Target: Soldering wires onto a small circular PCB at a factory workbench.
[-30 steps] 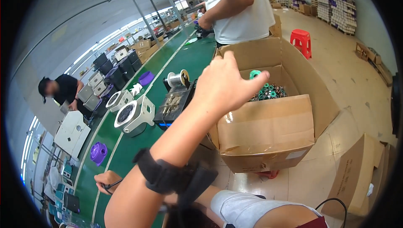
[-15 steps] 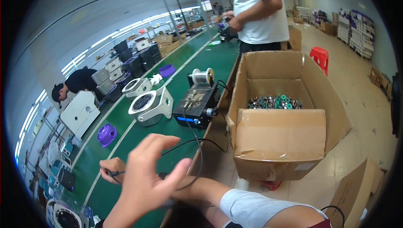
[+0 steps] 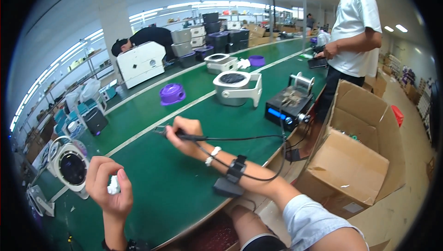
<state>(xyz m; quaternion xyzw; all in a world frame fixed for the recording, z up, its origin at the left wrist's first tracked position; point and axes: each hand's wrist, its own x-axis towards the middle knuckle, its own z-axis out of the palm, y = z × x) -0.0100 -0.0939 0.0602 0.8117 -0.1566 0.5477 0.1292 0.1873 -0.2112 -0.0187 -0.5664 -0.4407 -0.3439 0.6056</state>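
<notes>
My right hand (image 3: 187, 135) grips a soldering iron (image 3: 161, 130) above the middle of the green bench (image 3: 184, 172), its tip pointing left. A black cord trails from it toward the black soldering station (image 3: 288, 105), which carries a spool of solder wire (image 3: 302, 82). At the lower left my left hand (image 3: 110, 186) is raised with fingers loosely curled, thumb apart from them. A small white thing (image 3: 113, 185) shows through that gap; it seems to lie behind the hand. Beside that hand stands a white speaker-like unit (image 3: 73, 165) with a round dark front.
A white-grey bracketed housing (image 3: 235, 89) and a purple round part (image 3: 172, 94) sit farther up the bench. A cardboard box (image 3: 350, 163) stands at the right edge, near a standing person (image 3: 355, 34). Across the bench, another person (image 3: 154, 38) bends behind a white panel (image 3: 140, 64).
The view has swung left. My right hand has come out from behind the left with the soldering iron, farther over the bench. My left hand has drawn away leftward, its fingers more curled.
</notes>
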